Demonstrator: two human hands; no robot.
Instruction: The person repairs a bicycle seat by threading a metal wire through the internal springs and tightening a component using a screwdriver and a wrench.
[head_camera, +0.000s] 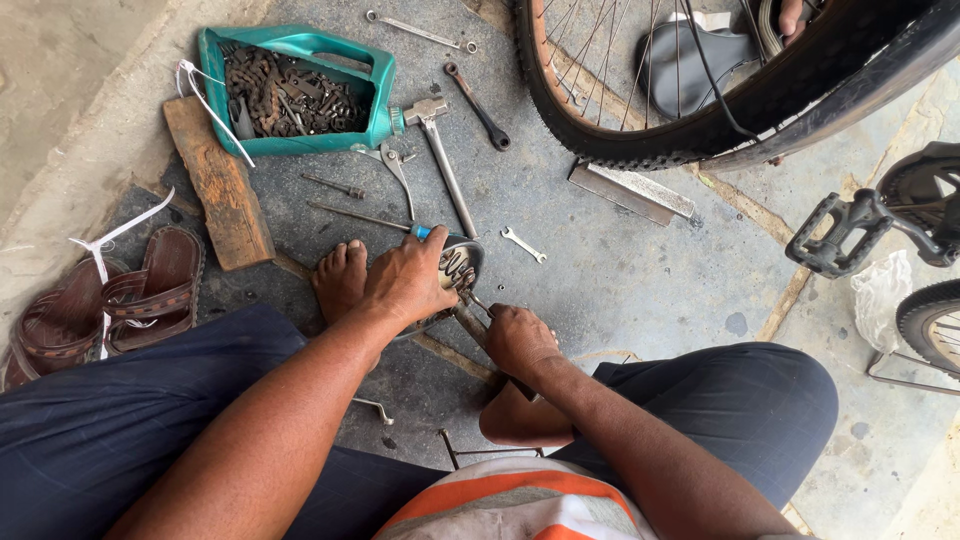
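My left hand presses down on a small dark bicycle saddle, turned so its coil springs and metal frame show. A blue tool tip pokes out just above my fingers. My right hand is closed around a metal tool whose end meets the saddle's frame; I cannot tell what kind of tool it is. My bare foot rests on the ground just left of the left hand. Both knees frame the work spot.
A cut-open teal jug of rusty parts, a wooden block, a hammer, pliers, spanners and a metal bar lie ahead. A bicycle wheel stands beyond, a pedal at right, sandals at left.
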